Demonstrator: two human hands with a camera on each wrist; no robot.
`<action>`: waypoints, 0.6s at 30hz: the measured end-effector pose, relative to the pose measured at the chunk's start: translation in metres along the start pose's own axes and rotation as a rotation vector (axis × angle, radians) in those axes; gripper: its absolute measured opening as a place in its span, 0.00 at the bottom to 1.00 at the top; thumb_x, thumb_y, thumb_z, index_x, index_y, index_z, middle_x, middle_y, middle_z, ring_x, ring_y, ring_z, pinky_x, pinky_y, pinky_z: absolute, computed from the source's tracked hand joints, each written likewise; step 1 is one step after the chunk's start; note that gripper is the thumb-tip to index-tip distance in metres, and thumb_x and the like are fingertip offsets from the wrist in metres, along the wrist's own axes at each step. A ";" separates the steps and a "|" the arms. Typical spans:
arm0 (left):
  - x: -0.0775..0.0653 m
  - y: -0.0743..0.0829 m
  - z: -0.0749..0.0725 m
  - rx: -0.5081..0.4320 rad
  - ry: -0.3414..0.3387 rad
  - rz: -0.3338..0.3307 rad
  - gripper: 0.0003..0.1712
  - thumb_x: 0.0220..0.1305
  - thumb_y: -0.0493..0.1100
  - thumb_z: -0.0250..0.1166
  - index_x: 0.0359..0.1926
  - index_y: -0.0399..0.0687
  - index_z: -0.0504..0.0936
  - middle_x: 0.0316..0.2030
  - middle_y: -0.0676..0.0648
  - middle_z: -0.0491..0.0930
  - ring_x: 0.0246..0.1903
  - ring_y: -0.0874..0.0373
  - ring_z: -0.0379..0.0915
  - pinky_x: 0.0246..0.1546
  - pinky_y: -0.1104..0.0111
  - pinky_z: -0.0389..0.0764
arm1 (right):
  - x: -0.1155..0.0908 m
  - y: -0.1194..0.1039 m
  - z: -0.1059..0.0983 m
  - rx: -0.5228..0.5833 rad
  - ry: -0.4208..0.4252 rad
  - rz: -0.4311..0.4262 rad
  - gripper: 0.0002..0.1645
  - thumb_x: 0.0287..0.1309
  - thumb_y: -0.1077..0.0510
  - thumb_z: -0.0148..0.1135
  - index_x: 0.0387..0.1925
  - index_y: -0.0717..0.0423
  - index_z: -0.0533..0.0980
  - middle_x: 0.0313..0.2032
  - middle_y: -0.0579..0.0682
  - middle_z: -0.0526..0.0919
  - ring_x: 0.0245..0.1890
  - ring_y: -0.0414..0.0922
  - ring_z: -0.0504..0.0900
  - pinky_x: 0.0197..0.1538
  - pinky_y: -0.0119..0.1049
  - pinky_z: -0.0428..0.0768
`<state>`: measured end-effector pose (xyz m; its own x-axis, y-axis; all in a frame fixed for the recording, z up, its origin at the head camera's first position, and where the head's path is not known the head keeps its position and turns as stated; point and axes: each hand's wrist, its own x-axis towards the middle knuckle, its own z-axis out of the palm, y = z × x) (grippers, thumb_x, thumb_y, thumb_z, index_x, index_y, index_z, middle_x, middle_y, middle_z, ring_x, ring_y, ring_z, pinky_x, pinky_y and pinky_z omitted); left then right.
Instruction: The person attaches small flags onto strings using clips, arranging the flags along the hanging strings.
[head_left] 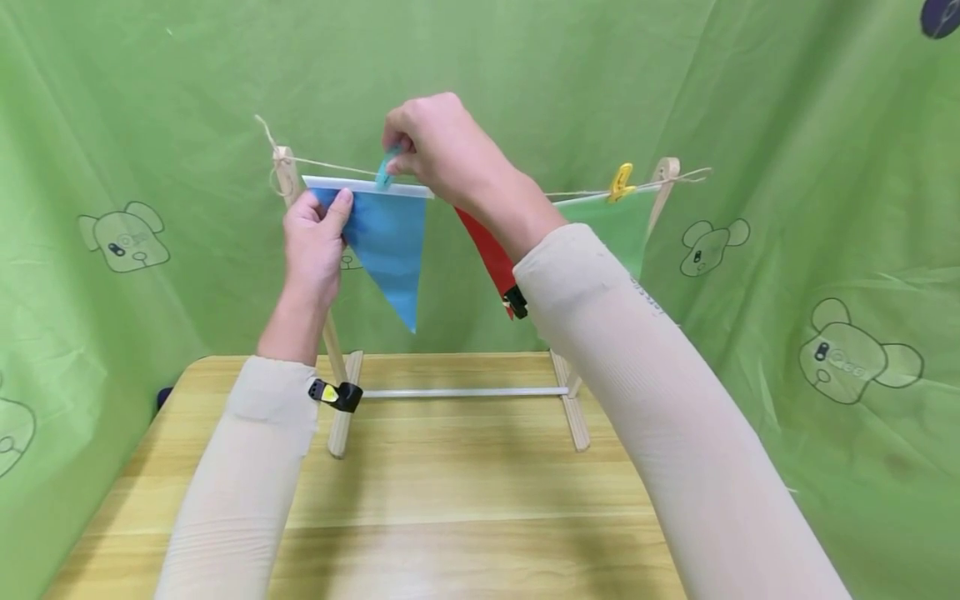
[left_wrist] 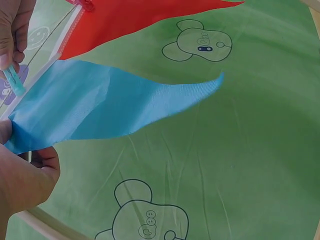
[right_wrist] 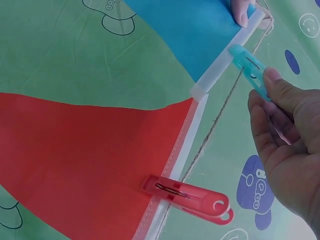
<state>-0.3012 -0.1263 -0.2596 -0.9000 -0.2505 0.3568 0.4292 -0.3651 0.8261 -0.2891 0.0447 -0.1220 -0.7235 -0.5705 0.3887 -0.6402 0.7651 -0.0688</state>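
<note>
My left hand (head_left: 313, 246) pinches the upper left corner of a blue pennant (head_left: 390, 242), thumb in front near its white top edge. With thumb and fingers, my right hand (head_left: 442, 146) pinches a teal clothespin (right_wrist: 248, 70). The clothespin's tip is at the pennant's white edge, and the string (head_left: 330, 165) passes by it; whether it bites both I cannot tell. Beside the blue pennant hangs a red pennant (right_wrist: 95, 160), held at its white edge by a red clothespin (right_wrist: 185, 196). In the head view my right forearm covers part of it.
A green pennant (head_left: 622, 229) hangs at the right under a yellow clothespin (head_left: 621, 183). The string spans two wooden posts (head_left: 287, 177), whose feet stand on a wooden table (head_left: 450, 483), joined by a white bar (head_left: 465, 392). Green printed cloth (head_left: 525, 67) surrounds the table.
</note>
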 end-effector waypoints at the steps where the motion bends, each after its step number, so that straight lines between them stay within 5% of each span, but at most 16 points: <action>1: 0.000 0.000 0.000 0.002 0.001 0.001 0.02 0.71 0.37 0.65 0.40 0.46 0.85 0.36 0.49 0.82 0.37 0.60 0.78 0.42 0.71 0.82 | 0.000 0.000 0.000 -0.002 -0.004 0.002 0.16 0.66 0.52 0.68 0.50 0.57 0.85 0.47 0.51 0.88 0.42 0.42 0.79 0.49 0.28 0.79; 10: 0.003 0.000 0.002 -0.002 0.021 -0.003 0.03 0.71 0.36 0.65 0.38 0.47 0.85 0.32 0.51 0.82 0.32 0.62 0.77 0.33 0.74 0.80 | 0.004 0.000 0.003 -0.008 -0.036 0.011 0.15 0.68 0.53 0.67 0.51 0.56 0.85 0.47 0.50 0.87 0.42 0.41 0.79 0.48 0.27 0.79; 18: 0.004 0.002 0.005 -0.007 0.031 0.013 0.03 0.72 0.37 0.65 0.41 0.42 0.84 0.32 0.52 0.81 0.33 0.61 0.78 0.36 0.73 0.82 | 0.008 -0.002 0.005 -0.016 -0.056 0.000 0.14 0.69 0.54 0.66 0.50 0.57 0.85 0.48 0.51 0.88 0.43 0.41 0.80 0.49 0.28 0.80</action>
<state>-0.3043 -0.1236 -0.2545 -0.8915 -0.2828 0.3539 0.4416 -0.3682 0.8182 -0.2953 0.0373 -0.1232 -0.7370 -0.5861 0.3367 -0.6365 0.7694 -0.0540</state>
